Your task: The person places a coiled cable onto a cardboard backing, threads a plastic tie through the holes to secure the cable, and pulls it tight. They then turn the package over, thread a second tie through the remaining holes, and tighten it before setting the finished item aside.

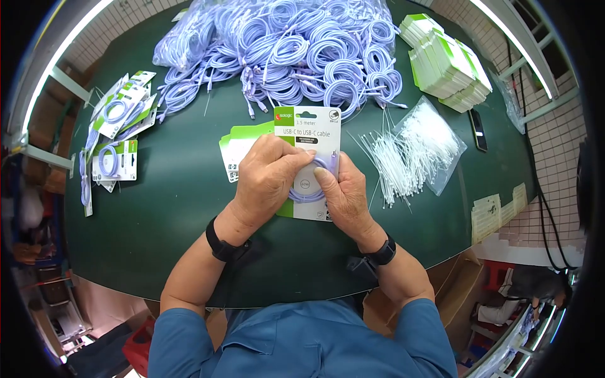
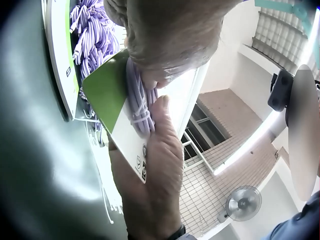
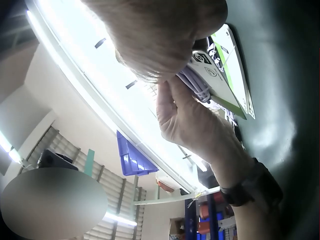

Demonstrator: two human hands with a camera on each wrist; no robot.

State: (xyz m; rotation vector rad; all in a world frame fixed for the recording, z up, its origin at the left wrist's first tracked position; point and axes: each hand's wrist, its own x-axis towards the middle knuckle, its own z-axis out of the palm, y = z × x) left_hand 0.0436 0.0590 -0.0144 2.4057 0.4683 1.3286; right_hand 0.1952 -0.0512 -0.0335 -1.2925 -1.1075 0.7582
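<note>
Card [image 1: 321, 140], frame centre, ran lengthwise up-frame; left hand [image 1: 267, 173] pinched coiled cable [image 1: 306, 198], right hand [image 1: 348, 196] gripped card's right edge.

The dark green counter [image 1: 170, 208] carries heaped lilac cables [image 1: 328, 63], carded cables [image 1: 120, 160], stacked cards [image 1: 444, 63], loose cards [image 1: 234, 148], white ties [image 1: 392, 167] and a phone [image 1: 478, 130].

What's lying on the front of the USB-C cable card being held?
A coiled purple cable lies against the printed front of the card. The left hand and right hand cover parts of both; what lies beneath them can't be seen.
</note>
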